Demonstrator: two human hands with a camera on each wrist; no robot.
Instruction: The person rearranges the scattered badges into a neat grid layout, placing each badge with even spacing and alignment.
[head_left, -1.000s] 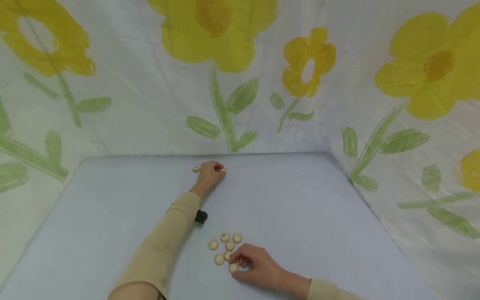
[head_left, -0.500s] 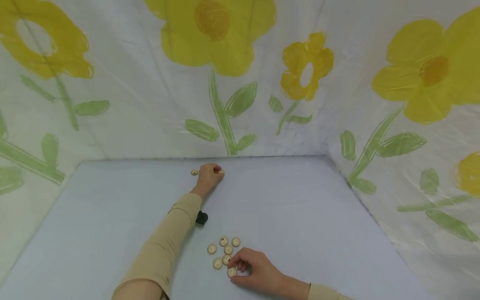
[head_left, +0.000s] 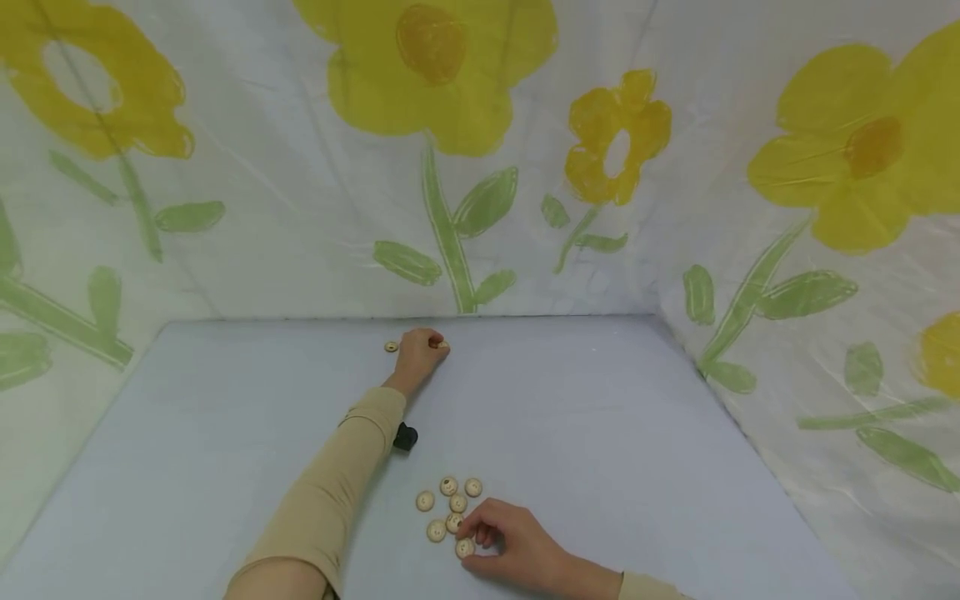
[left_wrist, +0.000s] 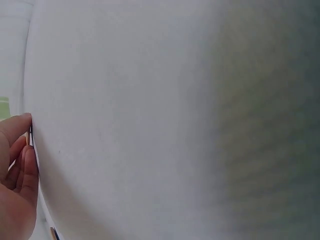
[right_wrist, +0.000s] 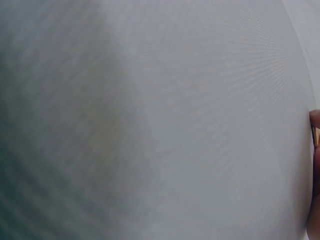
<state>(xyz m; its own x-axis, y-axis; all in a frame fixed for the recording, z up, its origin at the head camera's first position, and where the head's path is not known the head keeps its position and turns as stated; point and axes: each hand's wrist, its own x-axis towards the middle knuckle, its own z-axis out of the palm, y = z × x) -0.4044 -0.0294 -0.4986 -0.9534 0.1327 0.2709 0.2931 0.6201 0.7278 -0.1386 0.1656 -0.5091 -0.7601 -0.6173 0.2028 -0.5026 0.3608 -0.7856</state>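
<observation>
Small round wooden discs lie on a pale blue table (head_left: 600, 433). My left hand (head_left: 435, 342) reaches to the far middle of the table with curled fingers, and its fingertips pinch one disc (head_left: 444, 344). Another disc (head_left: 391, 347) lies just left of that hand. Near me, a cluster of several discs (head_left: 450, 504) sits by my right hand (head_left: 471, 534), whose thumb and fingers pinch the nearest disc (head_left: 465, 547). The left wrist view shows only fingers (left_wrist: 20, 165) at its left edge. The right wrist view shows a fingertip (right_wrist: 315, 125) at its right edge.
White cloth walls printed with yellow flowers (head_left: 442, 75) close the table at the back and on both sides. A black wrist camera (head_left: 405, 436) sits on my left sleeve (head_left: 330, 492). Bare tabletop lies to the left and right of the arms.
Both hands and the discs keep their places. Only the head view has shifted slightly.
</observation>
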